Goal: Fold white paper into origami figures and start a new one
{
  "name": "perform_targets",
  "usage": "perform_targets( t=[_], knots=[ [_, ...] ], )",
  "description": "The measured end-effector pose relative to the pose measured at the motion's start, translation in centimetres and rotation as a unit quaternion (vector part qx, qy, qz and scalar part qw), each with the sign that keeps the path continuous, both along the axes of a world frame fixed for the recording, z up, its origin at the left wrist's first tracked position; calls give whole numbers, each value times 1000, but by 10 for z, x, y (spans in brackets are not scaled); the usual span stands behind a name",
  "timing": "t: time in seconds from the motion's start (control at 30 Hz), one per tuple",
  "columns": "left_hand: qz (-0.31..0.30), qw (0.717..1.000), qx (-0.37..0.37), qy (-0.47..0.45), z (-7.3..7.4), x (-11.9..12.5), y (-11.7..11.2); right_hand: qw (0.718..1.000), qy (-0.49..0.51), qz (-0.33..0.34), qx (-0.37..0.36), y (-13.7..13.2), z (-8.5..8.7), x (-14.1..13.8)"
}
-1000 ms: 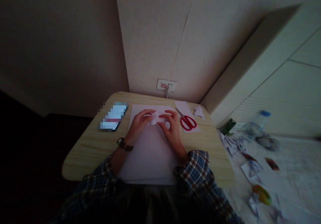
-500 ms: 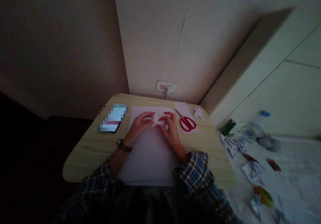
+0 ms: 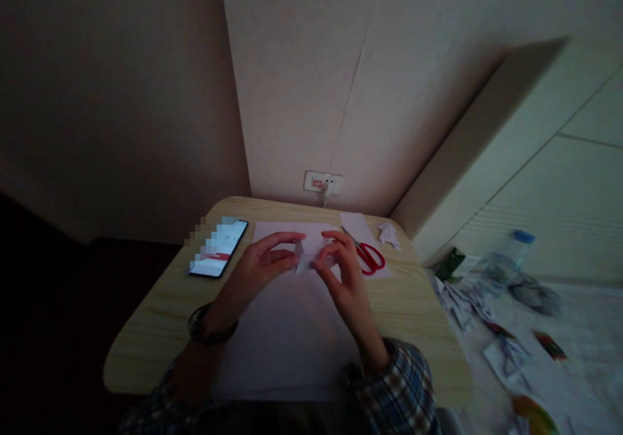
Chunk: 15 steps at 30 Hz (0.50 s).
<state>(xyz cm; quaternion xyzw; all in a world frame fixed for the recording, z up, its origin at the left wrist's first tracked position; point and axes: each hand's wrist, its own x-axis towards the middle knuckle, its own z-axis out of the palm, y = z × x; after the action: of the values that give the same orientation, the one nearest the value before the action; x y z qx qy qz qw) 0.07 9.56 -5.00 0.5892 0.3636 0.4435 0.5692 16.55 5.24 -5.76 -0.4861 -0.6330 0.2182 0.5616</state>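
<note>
Between my two hands is a small piece of folded white paper point(image 3: 307, 253), raised over a stack of white paper sheets point(image 3: 287, 337). My left hand point(image 3: 267, 258) pinches its left side with thumb and fingers. On its right side, my right hand point(image 3: 342, 263) grips it with bent fingers. The fingertips cover parts of the folds. Just right of my right hand lie red-handled scissors point(image 3: 370, 258), resting partly on a white paper strip point(image 3: 354, 221).
A lit smartphone point(image 3: 219, 250) lies left on the wooden table point(image 3: 160, 331). A folded paper figure point(image 3: 389, 234) sits at the back right. Behind is a wall socket point(image 3: 323, 182) with a plug. Right of the table are a plastic bottle point(image 3: 509, 260) and scattered paper pieces point(image 3: 460, 302).
Both hands have lifted the folded paper nearer to me, and more of its surface shows. The whole scene sits slightly lower in view as the camera tilted up.
</note>
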Motion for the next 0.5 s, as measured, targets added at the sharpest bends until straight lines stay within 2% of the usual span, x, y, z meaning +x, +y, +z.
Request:
perform_targets(
  t=[0.27,0.5],
  knots=[
    [-22,999,44,-6,30,-11,-39,998,-57,-17,29,-35,30,-7],
    [-5,998,62,-14,39,-13,-58,994,-110,-4,10,-58,45,-13]
  ],
)
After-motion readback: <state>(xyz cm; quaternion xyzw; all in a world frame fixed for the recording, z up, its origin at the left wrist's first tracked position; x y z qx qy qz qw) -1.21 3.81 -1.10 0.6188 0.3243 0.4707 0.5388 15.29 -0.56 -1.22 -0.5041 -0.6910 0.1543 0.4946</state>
